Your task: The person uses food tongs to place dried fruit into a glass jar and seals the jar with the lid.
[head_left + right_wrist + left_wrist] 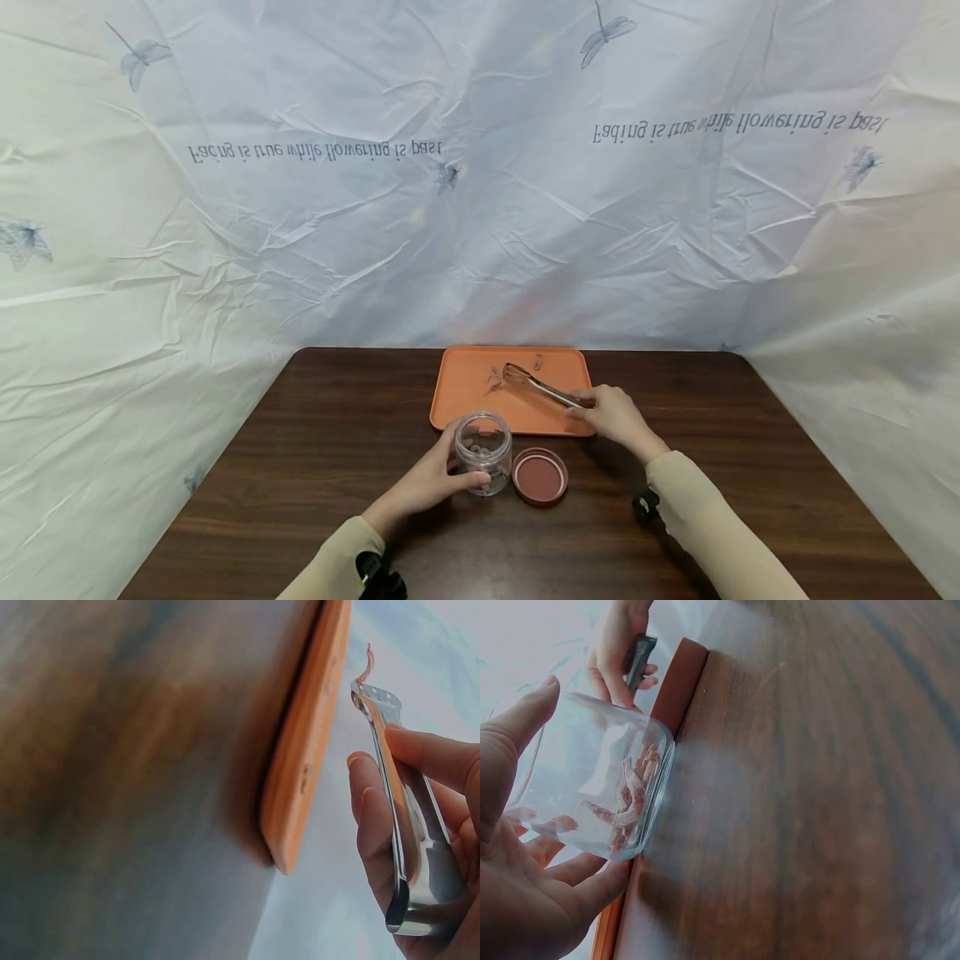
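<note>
My left hand (427,482) holds a clear round jar (483,454) from its left side, thumb in front and fingers behind. Inside the jar, small dried shrimp (630,796) lie at the bottom. My right hand (618,421) grips metal tongs (553,394) over the orange tray (465,408). In the right wrist view a thin pinkish piece (367,666) sticks out at the tips of the tongs. On the tray, a pale pinkish piece (493,380) lies near the tong tips and another small piece (537,362) lies toward the back.
A reddish-brown round lid (540,477) lies on the dark wooden table (337,450), just right of the jar. The tray stands at the table's back edge. Behind it hangs a white printed cloth (480,233), which also covers both sides.
</note>
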Demonstrator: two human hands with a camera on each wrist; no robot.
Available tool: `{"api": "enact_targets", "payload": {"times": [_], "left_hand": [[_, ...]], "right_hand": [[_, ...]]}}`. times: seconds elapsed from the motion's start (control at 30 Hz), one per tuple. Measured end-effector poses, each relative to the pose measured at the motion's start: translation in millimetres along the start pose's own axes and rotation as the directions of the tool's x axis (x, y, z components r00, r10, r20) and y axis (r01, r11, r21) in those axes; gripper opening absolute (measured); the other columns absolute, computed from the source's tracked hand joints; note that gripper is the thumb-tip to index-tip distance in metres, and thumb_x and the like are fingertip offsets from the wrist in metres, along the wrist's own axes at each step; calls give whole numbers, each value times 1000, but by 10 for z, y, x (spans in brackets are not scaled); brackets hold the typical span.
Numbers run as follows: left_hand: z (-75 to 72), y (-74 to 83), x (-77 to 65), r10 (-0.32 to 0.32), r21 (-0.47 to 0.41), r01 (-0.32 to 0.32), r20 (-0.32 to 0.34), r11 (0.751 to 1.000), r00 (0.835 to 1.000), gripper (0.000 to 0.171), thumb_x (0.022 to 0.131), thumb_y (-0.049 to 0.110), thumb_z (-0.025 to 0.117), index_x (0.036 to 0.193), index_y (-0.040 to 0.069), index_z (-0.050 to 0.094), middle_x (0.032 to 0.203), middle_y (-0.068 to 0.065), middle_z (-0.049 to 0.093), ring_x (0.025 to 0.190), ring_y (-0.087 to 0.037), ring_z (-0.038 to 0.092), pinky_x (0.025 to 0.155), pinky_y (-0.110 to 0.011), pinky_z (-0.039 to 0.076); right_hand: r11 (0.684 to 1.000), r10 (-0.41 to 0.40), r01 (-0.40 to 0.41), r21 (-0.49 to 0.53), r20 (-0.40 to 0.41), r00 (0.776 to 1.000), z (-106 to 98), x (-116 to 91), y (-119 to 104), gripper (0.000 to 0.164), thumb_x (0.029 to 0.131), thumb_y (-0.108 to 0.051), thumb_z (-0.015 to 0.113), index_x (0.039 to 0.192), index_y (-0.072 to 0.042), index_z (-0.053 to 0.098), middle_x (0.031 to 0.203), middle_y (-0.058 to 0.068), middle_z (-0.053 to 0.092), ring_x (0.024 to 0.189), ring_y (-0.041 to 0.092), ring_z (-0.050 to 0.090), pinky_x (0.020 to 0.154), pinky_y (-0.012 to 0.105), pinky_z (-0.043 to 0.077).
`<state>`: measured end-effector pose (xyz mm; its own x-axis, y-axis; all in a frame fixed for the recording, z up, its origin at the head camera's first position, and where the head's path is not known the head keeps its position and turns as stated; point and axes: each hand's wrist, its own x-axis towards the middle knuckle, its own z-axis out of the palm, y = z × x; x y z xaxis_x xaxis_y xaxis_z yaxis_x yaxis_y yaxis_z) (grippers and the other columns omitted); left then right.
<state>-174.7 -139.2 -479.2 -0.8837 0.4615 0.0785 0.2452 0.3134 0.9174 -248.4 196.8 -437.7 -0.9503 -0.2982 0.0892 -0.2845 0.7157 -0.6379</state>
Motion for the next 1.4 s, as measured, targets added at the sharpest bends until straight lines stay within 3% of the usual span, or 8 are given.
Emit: {"api": "enact_targets", "payload": {"times": [0.07,0.17,0.33,0.5,0.7,0.93,1.4], "left_hand": [[-3,3,4,4,-4,-4,2,1000,1000,91,93,31,76,161,21,17,154,-14,39,140,-35,41,111,-53,41],[-7,9,7,4,-5,-4,2,1000,1000,92,93,32,77,161,20,16,154,-15,39,140,-35,42,111,-54,41],[-3,12,24,10,-5,-10,6,1000,1000,90,93,30,76,160,20,17,154,-15,39,141,-34,41,111,-54,41],[-8,6,27,20,-9,-20,9,1000,1000,90,93,30,76,160,20,17,155,-13,38,141,-34,41,111,-55,40],[7,-1,13,17,-3,-17,7,1000,1000,87,94,30,75,159,25,18,157,-13,37,142,-35,39,111,-56,40],[8,-8,8,21,-8,-21,2,1000,1000,87,94,28,75,160,24,18,156,-14,37,142,-36,39,111,-57,39],[9,-32,1,49,-7,-49,8,999,999,88,94,26,75,160,24,17,156,-15,36,142,-33,39,112,-53,40]], "right_hand": [[1000,-10,10,5,-14,1000,-46,-4,-19,41,94,-22,74,132,-8,68,48,-1,45,41,10,28,42,25,30],[1000,-5,5,17,-16,1000,-113,-15,-45,43,94,-25,74,133,-10,67,49,3,49,40,11,32,42,25,32],[1000,1,-1,22,-12,1000,-227,-48,-89,47,94,-30,74,135,-9,66,61,13,63,46,21,51,44,30,39],[1000,-5,5,23,-33,999,-366,-80,-168,47,96,-30,71,138,-10,64,60,5,62,55,30,60,44,31,39],[997,-76,75,-10,-82,994,-609,-134,-293,50,98,-35,68,141,-12,61,67,-2,67,58,17,64,49,33,48],[991,-127,117,-69,-158,979,-842,-160,-437,50,97,-37,69,139,-11,63,66,-3,67,58,16,63,55,36,53],[989,-147,140,-52,-168,975,-911,-293,-648,47,97,-39,68,138,-15,64,82,0,73,63,14,65,55,34,54]]}}
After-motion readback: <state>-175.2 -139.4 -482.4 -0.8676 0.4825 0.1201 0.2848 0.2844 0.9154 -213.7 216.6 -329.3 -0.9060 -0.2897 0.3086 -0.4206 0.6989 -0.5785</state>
